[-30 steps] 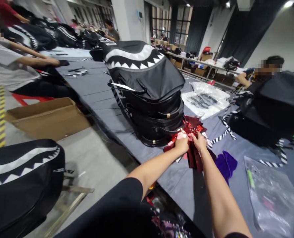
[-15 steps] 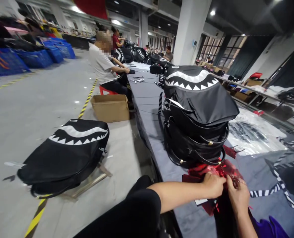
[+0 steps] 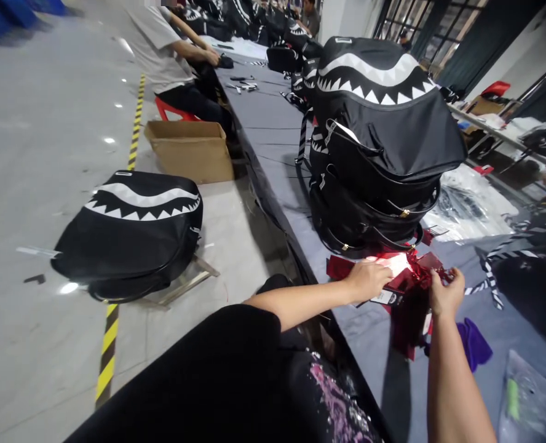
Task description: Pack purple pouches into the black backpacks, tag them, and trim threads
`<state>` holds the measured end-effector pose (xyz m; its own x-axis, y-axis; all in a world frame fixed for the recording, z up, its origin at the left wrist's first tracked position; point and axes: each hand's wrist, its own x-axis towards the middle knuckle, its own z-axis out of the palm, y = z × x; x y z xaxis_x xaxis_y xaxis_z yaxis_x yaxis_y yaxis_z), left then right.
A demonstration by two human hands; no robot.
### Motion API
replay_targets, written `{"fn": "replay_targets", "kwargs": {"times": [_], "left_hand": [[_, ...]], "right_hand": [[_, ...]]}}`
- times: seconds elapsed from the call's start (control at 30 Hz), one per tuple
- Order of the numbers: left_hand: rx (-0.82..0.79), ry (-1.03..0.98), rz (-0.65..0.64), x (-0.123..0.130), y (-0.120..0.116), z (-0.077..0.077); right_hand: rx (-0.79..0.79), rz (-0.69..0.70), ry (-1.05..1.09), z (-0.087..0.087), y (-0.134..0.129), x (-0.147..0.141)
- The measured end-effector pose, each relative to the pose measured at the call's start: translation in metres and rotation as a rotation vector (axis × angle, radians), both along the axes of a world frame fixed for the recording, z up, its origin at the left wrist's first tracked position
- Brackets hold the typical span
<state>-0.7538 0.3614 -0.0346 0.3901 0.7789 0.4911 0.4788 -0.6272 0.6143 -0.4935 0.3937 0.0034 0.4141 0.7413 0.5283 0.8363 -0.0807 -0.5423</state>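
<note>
A loose heap of shiny red foil strips (image 3: 399,263) lies on the grey-covered table in front of the stacked backpacks. My left hand (image 3: 369,280) reaches in from the left, its bent fingers closed on the near side of the foil. On the right, my right hand (image 3: 447,294) pinches some crinkled strands at the heap's other end. A black-and-white tag (image 3: 386,298) sticks out below my left fingers. Purple cloth (image 3: 474,344) rests beside my right wrist. The stack of black backpacks (image 3: 388,141) with white shark-teeth prints rises just beyond both hands.
Another backpack (image 3: 137,227) lies on a low wooden stand (image 3: 187,286) at left. Behind it are a cardboard box (image 3: 190,154) and a seated person (image 3: 162,55). Clear plastic (image 3: 471,203) and striped straps (image 3: 489,283) lie at right, with scissors-like tools (image 3: 243,86) farther along the table.
The camera view has tipped downward. My hands have moved farther apart, the left drawing back leftward across the foil and the right still pinching strands. The purple cloth now shows more fully.
</note>
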Motion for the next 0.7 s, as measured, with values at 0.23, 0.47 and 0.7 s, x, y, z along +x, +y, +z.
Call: {"fn": "replay_targets", "kwargs": {"times": [0.23, 0.47, 0.7], "left_hand": [[-0.19, -0.467, 0.324, -0.158, -0.048, -0.02], [-0.346, -0.342, 0.517, -0.231, -0.033, -0.068], [-0.423, -0.042, 0.476, -0.231, 0.013, -0.08]], "right_hand": [[-0.02, 0.599, -0.438, -0.026, -0.057, -0.141], [-0.434, 0.419, -0.89, -0.059, 0.004, -0.246], [-0.65, 0.425, -1.028, -0.044, 0.011, -0.225]]}}
